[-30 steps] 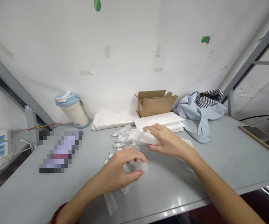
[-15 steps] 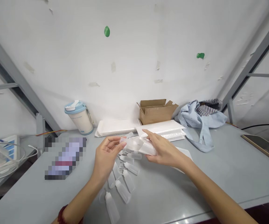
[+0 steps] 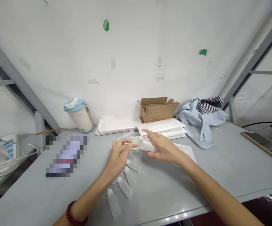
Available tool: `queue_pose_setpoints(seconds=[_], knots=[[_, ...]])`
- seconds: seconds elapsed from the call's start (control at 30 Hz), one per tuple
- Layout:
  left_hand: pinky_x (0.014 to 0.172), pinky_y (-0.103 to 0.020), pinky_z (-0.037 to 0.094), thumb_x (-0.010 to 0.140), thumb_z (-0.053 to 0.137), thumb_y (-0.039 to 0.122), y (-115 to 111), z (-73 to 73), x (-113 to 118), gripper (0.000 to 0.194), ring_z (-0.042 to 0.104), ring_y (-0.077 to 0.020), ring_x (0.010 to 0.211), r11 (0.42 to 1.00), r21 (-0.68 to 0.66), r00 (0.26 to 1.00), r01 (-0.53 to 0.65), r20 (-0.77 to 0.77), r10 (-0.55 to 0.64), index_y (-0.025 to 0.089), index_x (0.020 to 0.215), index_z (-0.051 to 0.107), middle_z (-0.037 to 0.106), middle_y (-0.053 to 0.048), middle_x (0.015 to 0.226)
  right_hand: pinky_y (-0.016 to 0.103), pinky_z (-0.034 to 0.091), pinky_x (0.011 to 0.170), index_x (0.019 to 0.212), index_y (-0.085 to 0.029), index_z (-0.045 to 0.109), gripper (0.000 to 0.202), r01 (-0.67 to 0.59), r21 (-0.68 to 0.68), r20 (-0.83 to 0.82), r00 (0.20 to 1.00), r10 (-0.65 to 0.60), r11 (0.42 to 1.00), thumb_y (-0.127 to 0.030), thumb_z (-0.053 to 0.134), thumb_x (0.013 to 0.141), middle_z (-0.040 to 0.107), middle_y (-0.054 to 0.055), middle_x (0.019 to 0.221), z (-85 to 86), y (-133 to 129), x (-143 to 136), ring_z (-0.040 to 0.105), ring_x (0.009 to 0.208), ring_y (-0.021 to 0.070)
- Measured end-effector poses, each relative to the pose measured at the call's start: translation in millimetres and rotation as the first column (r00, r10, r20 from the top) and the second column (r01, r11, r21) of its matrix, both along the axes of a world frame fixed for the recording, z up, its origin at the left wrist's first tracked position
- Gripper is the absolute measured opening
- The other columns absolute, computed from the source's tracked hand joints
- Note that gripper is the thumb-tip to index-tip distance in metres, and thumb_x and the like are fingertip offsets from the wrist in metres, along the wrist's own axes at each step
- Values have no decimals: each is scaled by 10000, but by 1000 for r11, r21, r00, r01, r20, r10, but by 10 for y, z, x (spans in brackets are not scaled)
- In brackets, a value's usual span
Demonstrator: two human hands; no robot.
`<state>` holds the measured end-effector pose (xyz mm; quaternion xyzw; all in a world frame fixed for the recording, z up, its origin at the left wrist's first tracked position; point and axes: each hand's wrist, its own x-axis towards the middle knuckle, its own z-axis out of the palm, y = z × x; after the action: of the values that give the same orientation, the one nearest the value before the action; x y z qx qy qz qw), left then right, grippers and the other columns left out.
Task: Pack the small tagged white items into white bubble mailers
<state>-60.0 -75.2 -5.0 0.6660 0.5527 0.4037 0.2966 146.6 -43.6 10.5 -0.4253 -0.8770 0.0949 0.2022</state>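
The left hand (image 3: 119,155) pinches a translucent plastic bottle (image 3: 138,142) between thumb and fingers, and the right hand (image 3: 163,149) grips a white pouch (image 3: 148,145). Both things are above the bench (image 3: 164,188), before the padded envelopes (image 3: 161,126). The pouch has its long axis mostly sideways, with its left end toward the bottle; how deep the bottle sits, I cannot tell. Loose squeeze bottles (image 3: 114,204) lie below the left hand; room for moving extends from them rightward, along the bench's front edge. Compared with half a second ago, the left hand is closer to the pouch.
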Motion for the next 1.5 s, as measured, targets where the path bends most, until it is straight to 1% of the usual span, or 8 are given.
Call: queue_pose_setpoints(seconds=[0.13, 0.23, 0.4, 0.7, 1.0, 1.17, 1.3, 1.5], knots=[[935, -397, 384, 867, 410, 337, 80, 46, -144, 292, 467, -231, 1081, 996, 86, 999, -28, -24, 31, 232, 928, 675, 619, -42, 1050, 368, 430, 784, 1375, -198, 265, 732, 70, 33, -66, 996, -68, 997, -262, 593, 724, 565, 124, 1134, 58, 69, 128, 554, 972, 267], [951, -414, 379, 871, 439, 332, 64, 32, -167, 257, 436, -238, 1124, 980, 159, 983, 116, -162, -90, 237, 1012, 631, 610, -42, 1111, 358, 432, 767, 1357, -203, 282, 670, 138, 62, -121, 984, -130, 988, -323, 565, 761, 581, 95, 1071, 153, 95, 231, 563, 932, 258], [1020, -495, 306, 921, 366, 383, -8, -20, -31, 332, 278, -273, 1278, 911, 48, 827, 409, -442, -348, 299, 1192, 539, 435, -14, 1374, 343, 436, 743, 1332, -199, 308, 638, 196, 59, -160, 970, -184, 979, -328, 559, 759, 586, 70, 1003, 233, 83, 265, 564, 885, 243], [1022, -631, 193, 904, 306, 544, 22, -103, 81, 464, 198, -356, 1329, 886, 10, 640, 464, -695, -327, 274, 1179, 565, 465, -89, 1312, 327, 435, 721, 1323, -202, 313, 621, 159, 89, -162, 976, -144, 983, -289, 555, 758, 587, 63, 1003, 201, 63, 210, 565, 872, 236], [1009, -539, 288, 864, 475, 457, 15, -40, -53, 335, 329, -323, 1250, 901, 141, 794, 410, -542, -277, 247, 1073, 631, 533, -105, 1209, 353, 438, 744, 1343, -209, 304, 632, 157, 73, -71, 986, -152, 985, -294, 546, 766, 578, 113, 1099, 176, 62, 200, 564, 964, 279], [862, -365, 456, 848, 513, 373, 18, 145, -148, 213, 554, -216, 988, 962, 189, 976, 198, -127, -176, 226, 974, 601, 607, -62, 1028, 346, 441, 735, 1343, -216, 315, 630, 164, 32, -8, 986, -164, 986, -289, 554, 764, 551, 130, 1162, 150, 45, 181, 574, 929, 269], [545, -246, 465, 816, 552, 354, 15, 291, -211, 162, 550, -121, 556, 996, 81, 978, -22, 209, 4, 200, 801, 507, 581, 23, 660, 367, 436, 784, 1353, -190, 315, 649, 119, 14, 49, 992, -119, 993, -256, 560, 755, 533, 143, 1188, 102, 12, 118, 541, 1010, 283], [514, -237, 433, 765, 598, 368, 12, 320, -276, 213, 559, -127, 559, 991, -21, 990, 130, 63, -129, 190, 882, 600, 656, -8, 720, 384, 434, 816, 1340, -174, 327, 669, -24, -10, 34, 999, 24, 1000, -179, 573, 718, 534, 140, 1209, 41, -69, -23, 518, 1058, 279]])
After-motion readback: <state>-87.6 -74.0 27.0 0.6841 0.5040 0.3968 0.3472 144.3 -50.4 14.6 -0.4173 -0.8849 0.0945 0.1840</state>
